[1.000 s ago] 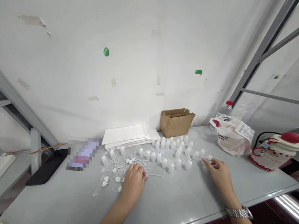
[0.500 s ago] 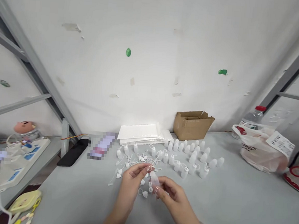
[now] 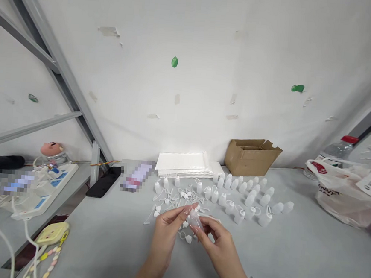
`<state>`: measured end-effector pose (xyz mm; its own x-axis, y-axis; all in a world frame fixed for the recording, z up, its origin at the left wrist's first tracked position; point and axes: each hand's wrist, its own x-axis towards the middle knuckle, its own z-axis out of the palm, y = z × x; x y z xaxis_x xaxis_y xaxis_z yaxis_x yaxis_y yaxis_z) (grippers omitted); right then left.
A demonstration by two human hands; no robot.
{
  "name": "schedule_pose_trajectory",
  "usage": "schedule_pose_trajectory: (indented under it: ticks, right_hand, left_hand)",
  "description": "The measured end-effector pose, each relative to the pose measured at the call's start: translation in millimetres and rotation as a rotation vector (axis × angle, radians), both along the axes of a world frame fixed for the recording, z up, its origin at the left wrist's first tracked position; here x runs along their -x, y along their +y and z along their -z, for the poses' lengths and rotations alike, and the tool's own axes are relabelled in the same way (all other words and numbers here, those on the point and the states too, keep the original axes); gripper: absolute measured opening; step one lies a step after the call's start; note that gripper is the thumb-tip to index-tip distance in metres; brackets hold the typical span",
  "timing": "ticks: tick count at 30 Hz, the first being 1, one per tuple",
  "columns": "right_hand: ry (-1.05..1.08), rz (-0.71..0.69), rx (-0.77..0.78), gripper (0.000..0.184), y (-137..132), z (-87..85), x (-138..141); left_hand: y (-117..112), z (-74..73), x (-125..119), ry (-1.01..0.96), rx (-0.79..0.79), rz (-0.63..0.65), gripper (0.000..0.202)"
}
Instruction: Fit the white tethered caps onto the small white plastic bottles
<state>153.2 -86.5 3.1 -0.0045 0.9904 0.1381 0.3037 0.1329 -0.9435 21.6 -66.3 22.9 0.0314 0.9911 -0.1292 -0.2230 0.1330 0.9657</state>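
Note:
Over the grey table (image 3: 291, 258), my right hand (image 3: 218, 248) grips a small translucent white bottle (image 3: 195, 219), tilted with its top toward my left hand. My left hand (image 3: 168, 229) pinches a small white cap with a loop strap (image 3: 189, 209) right at the bottle's top. Just beyond my hands lies a scatter of loose white caps (image 3: 168, 197). Several more small white bottles (image 3: 248, 197) stand in rows to the right of that scatter.
At the wall sit a stack of white sheets (image 3: 183, 162) and an open cardboard box (image 3: 251, 155). A plastic bag (image 3: 345, 192) and water bottle (image 3: 335, 151) are far right. A black phone (image 3: 103, 184), a power strip (image 3: 45, 186) and cables lie left, beside grey frame struts (image 3: 65, 78).
My right hand took a bottle from the rows and both hands came together near the table's front, the left now holding a cap. The view has swung to the left.

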Motion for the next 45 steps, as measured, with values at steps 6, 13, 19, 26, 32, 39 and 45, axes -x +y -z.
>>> schedule_pose_trajectory:
  ticks: [6, 13, 19, 26, 32, 39, 45]
  right_hand:
    - [-0.067, 0.045, -0.184, 0.019, -1.1, -2.6, 3.6]
    - [-0.125, 0.05, -0.42, 0.014, -5.5, -9.3, 8.5]
    - [-0.091, -0.021, -0.361, 0.019, -11.0, -11.7, 9.2]
    - [0.151, -0.075, -0.071, 0.026, -13.9, -11.1, 10.1]
    - [0.652, -0.295, 0.257, 0.029, -7.0, -23.6, 5.8]
    - [0.944, -0.477, 0.399, 0.027, -2.9, -28.5, 5.6]
    - [1.028, -0.527, 0.419, 0.027, -4.1, -25.1, 6.5]
  left_hand:
    - [0.1, -0.5, 1.1, -0.072, 0.024, -0.012, 0.028]
    - [-7.1, -9.4, 1.9, -0.097, -0.017, 0.037, 0.023]
    - [-9.8, -12.3, 1.6, -0.096, -0.032, -0.007, 0.024]
    - [-9.5, -7.5, -4.1, -0.189, 0.013, 0.055, 0.031]
    - [-12.7, -11.6, -2.1, -0.113, -0.067, 0.125, 0.03]
    - [-5.9, -16.0, 4.4, -0.273, 0.045, 0.157, 0.026]
    - [-11.7, -11.5, -2.6, -0.418, 0.06, 0.141, 0.02]
